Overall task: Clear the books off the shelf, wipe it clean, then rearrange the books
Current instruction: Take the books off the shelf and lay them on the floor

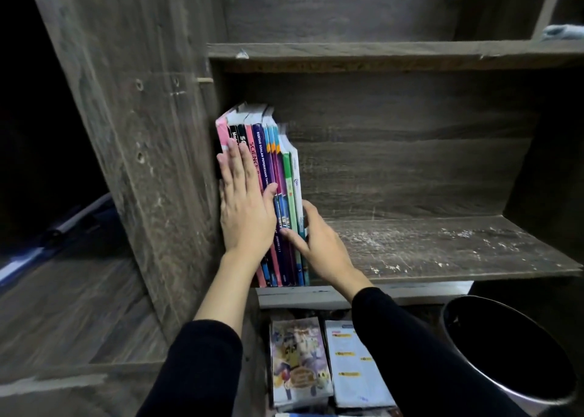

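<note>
One wide-angle view, worn on the person's head, looks forward and down at the dark grey wood-grain shelf [442, 246] from close range, near enough to read spines in the row of upright colourful paperback books [286, 176]. Two black sleeves [196, 369] enter from the bottom edge. The far left, possibly floor, is very dark.

My row of books [266, 163] runs pink, black, purple, blue, green and white. The shelf [442, 246] is grey-brown woodgrain, scuffed white. My sleeves [202, 369] are black; near right, the bin [505, 347] is black too.
</note>
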Tool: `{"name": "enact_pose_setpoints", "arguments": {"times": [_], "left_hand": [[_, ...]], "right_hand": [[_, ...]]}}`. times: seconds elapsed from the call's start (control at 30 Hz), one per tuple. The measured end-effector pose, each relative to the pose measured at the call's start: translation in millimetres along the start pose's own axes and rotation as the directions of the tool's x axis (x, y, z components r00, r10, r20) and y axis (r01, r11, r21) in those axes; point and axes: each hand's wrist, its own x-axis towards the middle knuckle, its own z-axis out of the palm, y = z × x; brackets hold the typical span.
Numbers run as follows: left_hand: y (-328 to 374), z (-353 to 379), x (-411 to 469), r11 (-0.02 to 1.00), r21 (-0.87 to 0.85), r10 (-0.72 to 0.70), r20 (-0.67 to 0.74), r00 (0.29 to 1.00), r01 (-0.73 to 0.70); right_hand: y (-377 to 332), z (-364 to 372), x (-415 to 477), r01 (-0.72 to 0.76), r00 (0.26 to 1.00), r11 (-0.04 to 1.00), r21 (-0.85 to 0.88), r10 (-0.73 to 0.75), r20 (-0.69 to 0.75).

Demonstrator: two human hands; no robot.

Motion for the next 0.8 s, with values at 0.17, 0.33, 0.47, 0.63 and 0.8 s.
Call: {"name": "enact_pose_setpoints", "arguments": {"times": [0.17,0.33,0.47,0.63,0.8], "left_hand": [[-5.8,7.5,1.2,0.999,0.028,0.024,-0.066,0.998,-0.022],[-8.2,9.6,1.3,0.999,0.019,0.036,-0.079,0.996,-0.035],[-5.6,6.2,-0.5,0.999,0.017,0.030,-0.054,0.998,-0.029],[0.5,-9.0,-2.1,0.992,-0.126,0.028,0.036,0.999,-0.023],[7.0,-21.6,-29.8,0.854,-0.516,-0.063,0.013,0.998,0.060]], "right_hand": [[4.3,-0.4,-0.9,0.038,0.999,0.999,0.015,-0.038,-0.009],[3.7,2.4,-0.3,-0.028,0.997,0.999,0.018,0.029,-0.065],[-1.0,8.4,1.4,-0.071,0.993,0.995,0.069,0.076,-0.086],[-10.9,-0.2,-5.7,-0.073,0.994,0.991,0.116,0.081,-0.069],[-18.0,-6.3,-44.8,0.029,0.992,0.990,0.135,-0.013,-0.122]]}}
